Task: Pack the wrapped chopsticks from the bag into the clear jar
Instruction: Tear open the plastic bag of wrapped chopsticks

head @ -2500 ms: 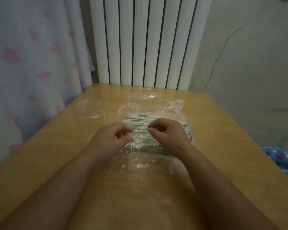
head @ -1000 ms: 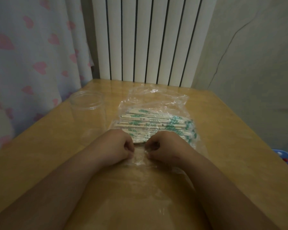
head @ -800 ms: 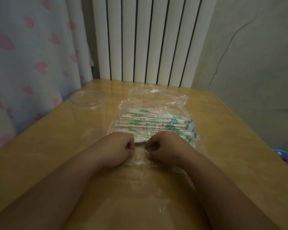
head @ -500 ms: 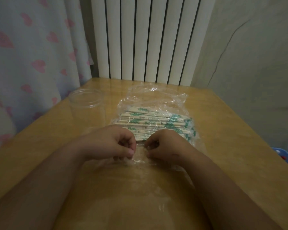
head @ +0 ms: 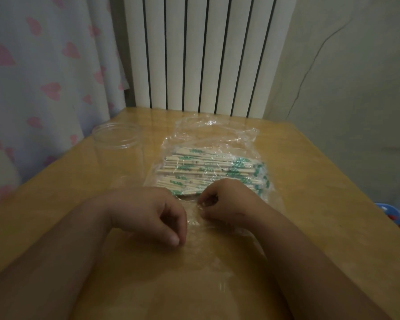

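Note:
A clear plastic bag (head: 214,132) lies flat on the wooden table (head: 310,181). Inside it is a stack of wrapped chopsticks (head: 208,169) with green print, lying crosswise. Both of my hands are at the bag's near edge. My left hand (head: 148,213) pinches the plastic with curled fingers, thumb down toward me. Just to its right, my right hand (head: 226,200) pinches the same edge. The nearest chopsticks are partly hidden behind my hands. The clear jar (head: 118,148) stands upright and open at the table's left, apart from the bag.
A white radiator (head: 203,54) stands behind the table's far edge. A curtain with pink hearts (head: 44,77) hangs at the left. A blue object with red and white dots (head: 397,215) shows beyond the table's right edge.
Both hands moved from on top of the chopstick stack to the bag's near edge. In the last half second my left hand drew slightly toward me along the plastic.

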Demonstrator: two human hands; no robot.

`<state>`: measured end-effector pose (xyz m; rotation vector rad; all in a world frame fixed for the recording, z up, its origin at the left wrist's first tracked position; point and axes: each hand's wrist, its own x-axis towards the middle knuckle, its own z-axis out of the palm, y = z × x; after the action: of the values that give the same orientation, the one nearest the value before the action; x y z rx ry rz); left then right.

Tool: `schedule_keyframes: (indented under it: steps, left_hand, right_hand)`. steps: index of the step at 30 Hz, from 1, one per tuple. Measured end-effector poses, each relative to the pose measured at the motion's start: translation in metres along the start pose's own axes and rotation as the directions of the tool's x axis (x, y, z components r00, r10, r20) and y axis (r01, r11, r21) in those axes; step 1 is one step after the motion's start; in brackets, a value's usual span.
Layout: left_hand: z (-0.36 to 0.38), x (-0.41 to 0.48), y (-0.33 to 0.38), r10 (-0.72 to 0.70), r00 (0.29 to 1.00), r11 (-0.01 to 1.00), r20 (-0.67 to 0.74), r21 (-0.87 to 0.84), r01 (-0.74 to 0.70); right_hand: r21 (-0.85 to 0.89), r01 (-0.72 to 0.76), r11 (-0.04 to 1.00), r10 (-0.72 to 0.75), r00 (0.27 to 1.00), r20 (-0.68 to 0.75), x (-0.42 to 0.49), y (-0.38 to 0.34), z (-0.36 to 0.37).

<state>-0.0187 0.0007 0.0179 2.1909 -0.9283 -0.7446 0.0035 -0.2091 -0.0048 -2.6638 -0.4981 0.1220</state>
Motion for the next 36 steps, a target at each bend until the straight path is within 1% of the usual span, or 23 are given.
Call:
schedule_keyframes:
  steps: [4,11,13,15,18,21,24,26,29,32,34,36]
  left_hand:
    - [0.001,0.000,-0.001,-0.035,0.998,0.997,0.046,-0.064,0.038]
    - [0.002,0.002,0.000,-0.004,0.998,0.996,0.059,0.085,-0.001]
    - [0.002,0.003,0.001,0.010,0.997,0.995,0.071,0.096,-0.017]
    - [0.002,0.003,0.001,0.055,0.996,0.996,0.064,0.073,-0.060]
    - [0.000,0.000,-0.001,0.095,0.995,0.995,-0.007,0.024,-0.095]
    - [0.000,0.001,-0.001,0.105,0.994,0.989,-0.038,-0.100,-0.108]
    - [0.001,0.002,0.002,0.129,0.986,0.980,-0.106,-0.140,-0.143]
    - [0.001,0.002,0.002,0.125,0.968,0.959,-0.219,-0.224,-0.175]
    - [0.003,0.011,-0.002,0.031,0.906,0.943,-0.422,-0.288,-0.167]
    - [0.010,0.025,-0.006,-0.091,0.848,0.969,-0.522,-0.242,-0.045]
    - [0.012,0.032,-0.008,-0.112,0.827,0.992,-0.551,-0.113,0.059]
    - [0.014,0.037,-0.008,-0.107,0.833,0.990,-0.542,0.018,0.140]
  right_hand:
    - [-0.004,0.005,1.000,-0.005,1.000,0.005,-0.001,-0.001,0.000]
    - [0.003,0.009,1.000,-0.009,1.000,0.012,-0.001,-0.001,-0.001]
    - [-0.001,0.010,1.000,-0.010,1.000,0.013,-0.001,-0.001,-0.001]
    - [-0.002,0.011,1.000,-0.011,1.000,0.016,-0.001,-0.001,-0.001]
    - [0.001,0.016,1.000,-0.016,1.000,0.010,-0.001,0.000,-0.001]
    - [0.007,0.015,1.000,-0.016,1.000,0.007,-0.001,0.000,-0.001]
    - [0.014,0.011,1.000,-0.011,1.000,0.008,-0.001,0.000,-0.001]
    - [0.021,0.024,1.000,-0.023,1.000,-0.005,-0.002,0.000,-0.002]
    - [0.019,0.039,0.999,-0.039,0.999,-0.025,-0.005,0.001,-0.009]
    - [0.014,0.021,1.000,-0.020,0.999,-0.027,-0.009,0.004,-0.020]
    - [0.012,-0.018,1.000,0.018,0.999,-0.028,-0.011,0.010,-0.027]
    - [0.008,-0.068,0.998,0.068,0.997,-0.034,-0.012,0.018,-0.036]
